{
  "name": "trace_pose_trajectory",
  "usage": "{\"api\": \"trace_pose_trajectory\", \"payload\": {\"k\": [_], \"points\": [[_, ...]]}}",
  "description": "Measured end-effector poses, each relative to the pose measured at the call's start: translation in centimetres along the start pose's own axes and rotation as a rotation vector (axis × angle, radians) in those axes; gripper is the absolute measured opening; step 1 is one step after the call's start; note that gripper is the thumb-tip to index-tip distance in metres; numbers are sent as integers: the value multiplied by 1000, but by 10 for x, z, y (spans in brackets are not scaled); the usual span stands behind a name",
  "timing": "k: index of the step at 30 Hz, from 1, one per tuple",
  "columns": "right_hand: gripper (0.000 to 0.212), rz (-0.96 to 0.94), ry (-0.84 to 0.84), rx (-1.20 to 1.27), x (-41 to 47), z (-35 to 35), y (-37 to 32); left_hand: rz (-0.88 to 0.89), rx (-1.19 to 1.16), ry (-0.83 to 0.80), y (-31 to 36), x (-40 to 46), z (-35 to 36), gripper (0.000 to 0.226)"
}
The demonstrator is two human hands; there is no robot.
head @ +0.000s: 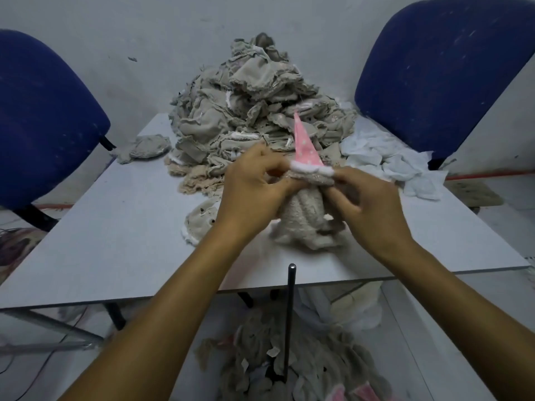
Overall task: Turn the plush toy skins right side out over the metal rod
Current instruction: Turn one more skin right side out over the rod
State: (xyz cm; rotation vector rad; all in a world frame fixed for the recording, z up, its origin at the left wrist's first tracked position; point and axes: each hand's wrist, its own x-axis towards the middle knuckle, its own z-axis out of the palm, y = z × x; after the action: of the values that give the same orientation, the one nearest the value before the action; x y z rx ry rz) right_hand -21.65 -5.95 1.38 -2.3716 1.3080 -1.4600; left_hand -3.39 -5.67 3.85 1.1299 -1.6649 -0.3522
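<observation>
Both arms reach forward over the table (115, 241). The left hand (249, 192) and right hand (373, 209) pinch the plush toy (307, 209) below its pink hat (304, 143), fingers curled on its fur. The metal rod (290, 314) stands upright nearer, apart.

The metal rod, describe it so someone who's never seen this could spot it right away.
Find the grey table and follow its near edge to the middle. The metal rod stands upright there, between the person's forearms, rising from the fabric heap on the floor. It is the only thin, dark, rigid thing among soft cloth.
</observation>
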Motion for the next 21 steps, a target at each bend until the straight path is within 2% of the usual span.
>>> {"api": "trace_pose_trajectory", "payload": {"k": [3, 7, 10, 12, 14, 15, 17, 19, 21], "points": [[23, -148, 156, -62, 1, -4, -1, 71, 52, 54, 1, 4, -1, 5], [24, -38, 58, -19, -2, 0, -1, 121, 72, 5, 5, 6, -3, 8], [21, -103, 257, 3, 4, -9, -4, 236, 12, 108, 15, 5, 3, 9], [20, -98, 305, 21, 12, -15, -4, 152, -143, -2, 16, 11, -3, 16], [19, 14, 193, 50, 9, -13, -3, -72, -174, -252, 9, 11, -4, 28], [18, 59, 127, 62, 3, -10, -2, -131, -114, -314, 5, 7, -3, 33], [20, 45, 93, 59, -3, -8, -3, -137, -63, -233, -1, 3, 1, 28], [22, -22, 145, 62, 1, -11, -4, -132, -185, -93, 1, 6, -1, 18], [23, -8, 178, 108, 5, -12, -5, -109, -257, -75, 0, 12, -6, 16]]}}
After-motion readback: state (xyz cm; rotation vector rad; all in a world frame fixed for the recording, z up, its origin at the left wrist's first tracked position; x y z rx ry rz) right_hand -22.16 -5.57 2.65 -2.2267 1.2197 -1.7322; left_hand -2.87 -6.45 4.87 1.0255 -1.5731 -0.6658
